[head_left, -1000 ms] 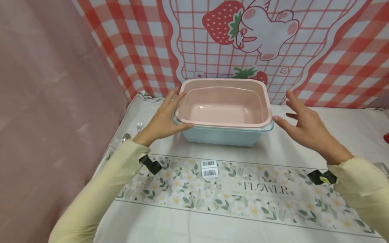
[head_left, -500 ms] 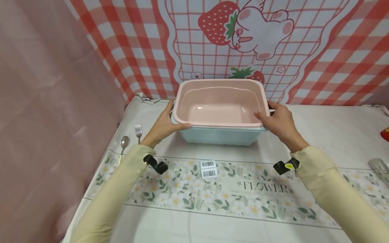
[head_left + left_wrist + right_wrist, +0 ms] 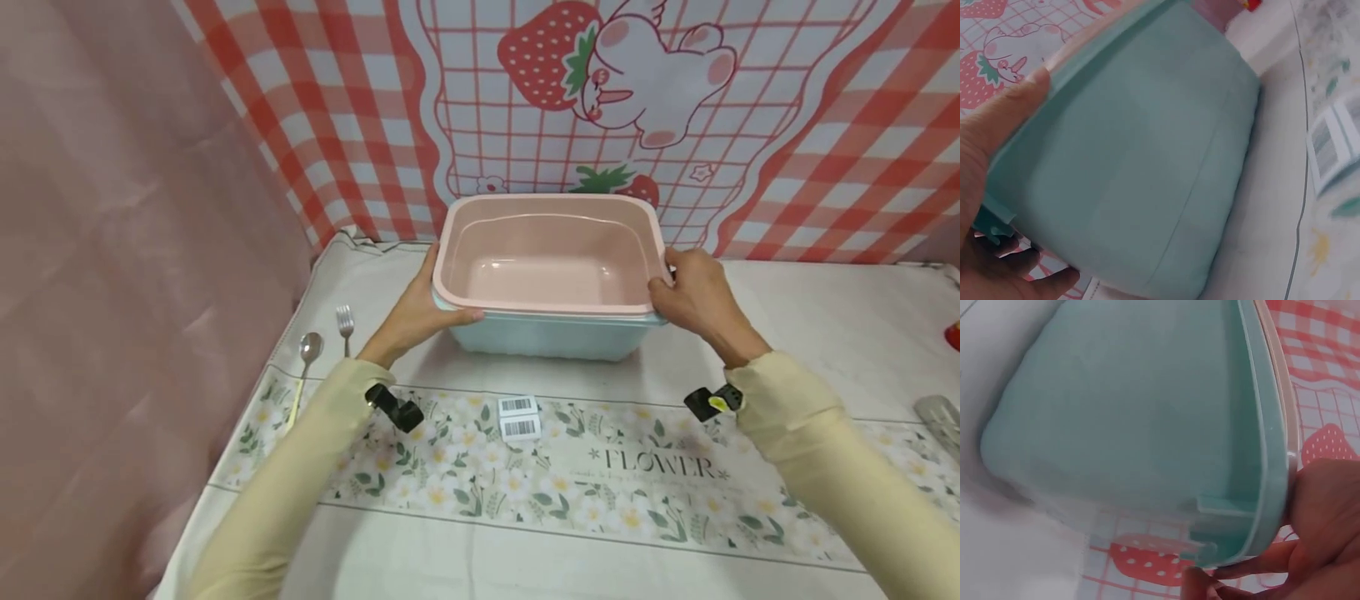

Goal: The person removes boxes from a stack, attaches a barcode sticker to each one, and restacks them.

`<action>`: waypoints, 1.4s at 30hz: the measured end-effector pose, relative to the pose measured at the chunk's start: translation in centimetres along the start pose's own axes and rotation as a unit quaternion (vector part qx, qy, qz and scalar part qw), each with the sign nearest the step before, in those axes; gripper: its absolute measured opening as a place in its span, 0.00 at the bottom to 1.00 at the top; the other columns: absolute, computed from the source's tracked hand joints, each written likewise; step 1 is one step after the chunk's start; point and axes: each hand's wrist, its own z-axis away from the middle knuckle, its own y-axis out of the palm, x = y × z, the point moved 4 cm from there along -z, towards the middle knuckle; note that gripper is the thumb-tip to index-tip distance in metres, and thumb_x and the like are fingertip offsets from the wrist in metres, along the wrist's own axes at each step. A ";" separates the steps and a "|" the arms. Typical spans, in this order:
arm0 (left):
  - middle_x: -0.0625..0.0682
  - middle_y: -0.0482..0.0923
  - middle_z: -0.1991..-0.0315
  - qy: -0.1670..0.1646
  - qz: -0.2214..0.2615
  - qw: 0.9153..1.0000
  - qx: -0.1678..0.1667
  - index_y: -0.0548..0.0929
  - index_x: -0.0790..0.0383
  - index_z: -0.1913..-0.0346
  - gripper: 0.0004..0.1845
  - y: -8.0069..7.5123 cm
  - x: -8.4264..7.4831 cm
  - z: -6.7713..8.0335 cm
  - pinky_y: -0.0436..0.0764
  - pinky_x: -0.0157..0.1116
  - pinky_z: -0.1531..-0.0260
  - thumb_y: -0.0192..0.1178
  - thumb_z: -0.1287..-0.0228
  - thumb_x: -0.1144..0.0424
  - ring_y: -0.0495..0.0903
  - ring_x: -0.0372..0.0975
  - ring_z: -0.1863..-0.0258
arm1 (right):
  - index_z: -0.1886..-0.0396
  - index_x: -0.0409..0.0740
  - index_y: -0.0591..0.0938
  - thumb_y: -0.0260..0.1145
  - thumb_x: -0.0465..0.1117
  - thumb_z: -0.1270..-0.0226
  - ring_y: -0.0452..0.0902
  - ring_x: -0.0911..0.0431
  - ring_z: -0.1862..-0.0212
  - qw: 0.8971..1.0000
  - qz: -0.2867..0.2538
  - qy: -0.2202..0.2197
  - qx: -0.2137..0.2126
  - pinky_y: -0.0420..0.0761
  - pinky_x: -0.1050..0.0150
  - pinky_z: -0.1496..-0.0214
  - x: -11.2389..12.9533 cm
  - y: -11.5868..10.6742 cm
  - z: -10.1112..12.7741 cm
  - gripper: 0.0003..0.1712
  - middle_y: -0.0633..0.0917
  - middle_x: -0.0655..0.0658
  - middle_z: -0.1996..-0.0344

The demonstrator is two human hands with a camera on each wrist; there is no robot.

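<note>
A pink basin [image 3: 551,258] sits nested inside a light blue basin [image 3: 551,337] on the white cloth near the back wall. My left hand [image 3: 420,312] grips the left rim of the pair, thumb on top. At the right rim my right hand [image 3: 693,296] grips with curled fingers. The left wrist view shows the blue basin's side [image 3: 1141,169] with my thumb [image 3: 1016,106] on its rim. In the right wrist view the blue wall [image 3: 1129,419] fills the frame, and my fingers [image 3: 1254,565] are under its rim.
A fork [image 3: 345,321] and a spoon [image 3: 309,350] lie left of the basins. Two barcode labels [image 3: 519,417] sit on the floral table runner [image 3: 600,475]. A red-checked strawberry backdrop [image 3: 600,92] stands behind; a pink curtain [image 3: 112,250] hangs at the left. A grey object [image 3: 941,417] lies at the right edge.
Both hands came in from open, hovering positions and closed on the basins' left and right rims. The right hand travelled farthest, moving left onto the rim.
</note>
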 end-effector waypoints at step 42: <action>0.47 0.46 0.22 -0.061 -0.011 0.998 -0.032 0.43 0.41 0.23 0.64 0.8 0.7 0.2 0.42 0.52 0.25 0.78 0.56 0.64 0.43 0.40 0.23 | 0.34 0.41 0.73 0.49 0.38 0.32 0.71 0.62 0.86 0.974 -0.177 0.141 -0.030 0.74 0.69 0.84 -0.3 -2.6 -0.8 0.27 0.75 0.50 0.80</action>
